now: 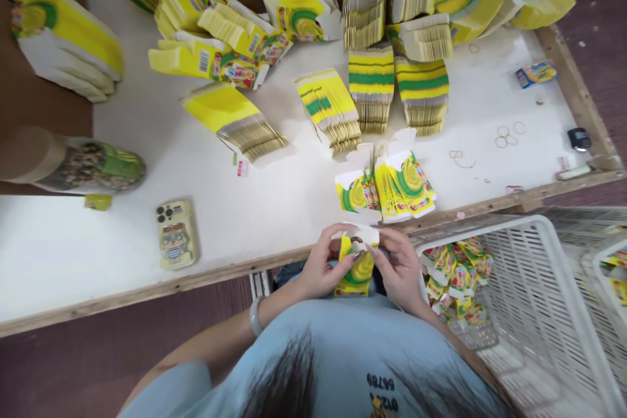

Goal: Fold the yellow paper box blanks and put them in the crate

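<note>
Close to my body, just off the table's front edge, I hold a small yellow-and-green cardboard box (pixel 361 274) in both hands. My left hand (pixel 327 260) grips its left side, thumb across the front. On the other side my right hand (pixel 398 266) has its thumb near the white top flaps. The box stands roughly upright, and what is inside it cannot be seen. Just beyond my hands lie a fanned pile of flat yellow cartons (pixel 402 186) and a smaller pile of cartons (pixel 357 192), their white flaps pointing away from me.
Several stacks of folded cartons (pixel 371 72) stand farther back on the white table (pixel 274 209). At the left are a phone (pixel 176 235) and a clear jar (pixel 93 166). A white plastic basket (pixel 529 287) holding small yellow packets (pixel 460 277) sits below, right.
</note>
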The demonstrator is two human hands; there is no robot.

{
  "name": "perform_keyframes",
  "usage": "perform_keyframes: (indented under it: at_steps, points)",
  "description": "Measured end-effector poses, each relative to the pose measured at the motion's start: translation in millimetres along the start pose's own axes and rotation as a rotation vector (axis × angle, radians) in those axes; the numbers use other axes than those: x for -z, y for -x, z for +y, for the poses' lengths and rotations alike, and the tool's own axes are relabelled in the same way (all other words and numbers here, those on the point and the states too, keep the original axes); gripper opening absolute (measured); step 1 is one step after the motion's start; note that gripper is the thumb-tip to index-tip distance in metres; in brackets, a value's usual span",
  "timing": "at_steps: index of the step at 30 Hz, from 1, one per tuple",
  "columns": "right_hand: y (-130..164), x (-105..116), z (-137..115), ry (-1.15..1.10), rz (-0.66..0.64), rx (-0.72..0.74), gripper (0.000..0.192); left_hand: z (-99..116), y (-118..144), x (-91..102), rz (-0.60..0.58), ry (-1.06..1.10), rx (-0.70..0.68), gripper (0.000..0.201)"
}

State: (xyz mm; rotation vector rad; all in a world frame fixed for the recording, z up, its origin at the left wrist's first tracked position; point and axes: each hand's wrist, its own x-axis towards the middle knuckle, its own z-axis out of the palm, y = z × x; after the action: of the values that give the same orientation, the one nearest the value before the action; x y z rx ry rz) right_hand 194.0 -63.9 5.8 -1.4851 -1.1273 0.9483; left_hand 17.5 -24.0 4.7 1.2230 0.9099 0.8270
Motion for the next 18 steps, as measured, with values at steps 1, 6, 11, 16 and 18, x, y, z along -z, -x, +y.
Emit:
perform_keyframes:
  at_steps: [1,6,11,16,18]
  points:
    - [-3.6,0.4,-4.0,-0.057,-0.033,-0.046,0.026,1.7,-0.6,1.3,-0.025,0.003,0.004,0.045]
    - [-13.8,1.6,-14.9,-0.232,-0.164,-0.204,0.023,8.0,-0.6,8.6,-0.092,-0.094,-0.030,0.036]
    - [-13.0,3.6,-19.1,-0.228,-0.201,-0.215,0.028,14.6,-2.3,12.2,-0.124,-0.177,-0.009,0.045]
    - [-13.5,5.3,-20.3,-0.031,-0.239,-0.021,0.015,8.8,-1.5,8.6,-0.097,-0.192,-0.069,0.042]
    - [-11.9,4.4,-15.8,-0.016,-0.193,0.023,0.016,2.7,-1.1,6.2,-0.019,-0.164,-0.101,0.038]
